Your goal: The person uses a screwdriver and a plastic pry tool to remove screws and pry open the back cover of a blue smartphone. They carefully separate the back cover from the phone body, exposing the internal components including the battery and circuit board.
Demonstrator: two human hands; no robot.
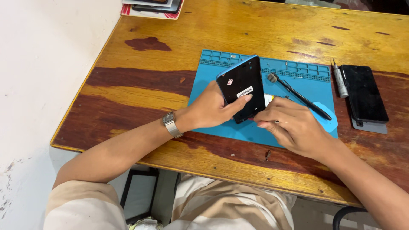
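Your left hand [211, 108] is closed around a phone frame [241, 87] with a blue edge and a black inner face, and it holds this frame tilted up above the blue work mat [221, 72], with the thumb pressed across the lower part of the black face. Your right hand [289, 123] is just beside the lower end of the frame, with the fingers curled in and the fingertips [260, 123] touching it; I cannot tell if these fingers pinch something small. On the mat, behind your right hand, a black brush tool [300, 97] lies diagonally, near a light blue plastic piece [328, 121] at the mat's right edge. On the wooden table [162, 34], to the right of the mat, a black phone [364, 93] lies flat on a grey piece, with a metal screwdriver [339, 81] just beside it. You wear a metal wristwatch [170, 123] on your left wrist.
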